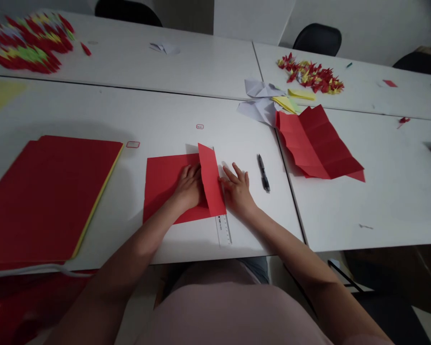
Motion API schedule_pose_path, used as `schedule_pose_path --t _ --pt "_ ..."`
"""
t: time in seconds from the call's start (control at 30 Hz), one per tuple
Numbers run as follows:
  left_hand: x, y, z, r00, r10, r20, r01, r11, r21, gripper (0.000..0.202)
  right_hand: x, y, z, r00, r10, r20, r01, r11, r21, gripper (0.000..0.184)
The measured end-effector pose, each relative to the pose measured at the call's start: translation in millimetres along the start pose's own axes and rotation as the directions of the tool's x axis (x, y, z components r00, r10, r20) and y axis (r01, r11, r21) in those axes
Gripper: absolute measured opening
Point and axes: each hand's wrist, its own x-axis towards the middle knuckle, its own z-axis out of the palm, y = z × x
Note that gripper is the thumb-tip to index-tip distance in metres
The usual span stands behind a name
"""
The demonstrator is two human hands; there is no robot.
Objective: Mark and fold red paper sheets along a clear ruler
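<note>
A sheet of red paper lies on the table in front of me, its right part standing up as a flap. My left hand rests on the sheet just left of the flap; its fingers stretch forward and the tips are partly hidden behind the flap. Right of the flap is my right hand, fingers spread, one fingertip at the flap's edge. A clear ruler lies under the flap, its near end sticking out toward me. To the right of my right hand is a black pen.
A stack of red and yellow paper lies at left. Creased red sheets lie at right, with folded white paper beyond them. Piles of folded colored pieces sit at far left and far right. Table seams run between.
</note>
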Motion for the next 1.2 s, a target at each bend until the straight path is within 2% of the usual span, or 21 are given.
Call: schedule_pose_path --t 0.2,0.67,0.8,0.97,1.07,1.2 --pt "-0.3 -0.7 2.7 1.000 0.005 -0.011 -0.005 1.000 0.023 0.055 -32.3 -7.3 -0.1 1.000 0.001 0.003 -0.001 1.000 0.005 0.044" --pt "-1.5 1.9 -3.2 1.000 -0.008 0.025 0.008 1.000 -0.017 0.063 -96.7 -17.3 -13.2 0.999 -0.048 0.024 0.048 0.999 -0.025 0.048" --pt "-1.4 2.5 -3.5 1.000 -0.009 0.005 0.009 1.000 -0.008 0.055 -107.6 -17.7 -17.3 0.997 -0.064 0.032 0.065 0.998 -0.023 0.049" --pt "0.6 2.9 -1.9 0.999 -0.038 0.001 0.038 0.999 -0.030 0.052 -92.8 -1.3 -21.7 0.997 -0.075 0.011 0.075 0.996 0.038 0.034" --pt "0.8 2.9 -1.2 0.999 -0.042 -0.002 0.042 0.999 -0.035 0.054 -71.6 9.9 -17.8 0.999 -0.031 -0.030 0.031 0.999 -0.008 0.038" --pt "-1.3 1.3 1.0 0.999 -0.030 -0.020 0.030 0.999 -0.028 0.051 -41.6 11.9 -9.1 0.999 -0.053 -0.008 0.052 0.997 -0.057 0.042"
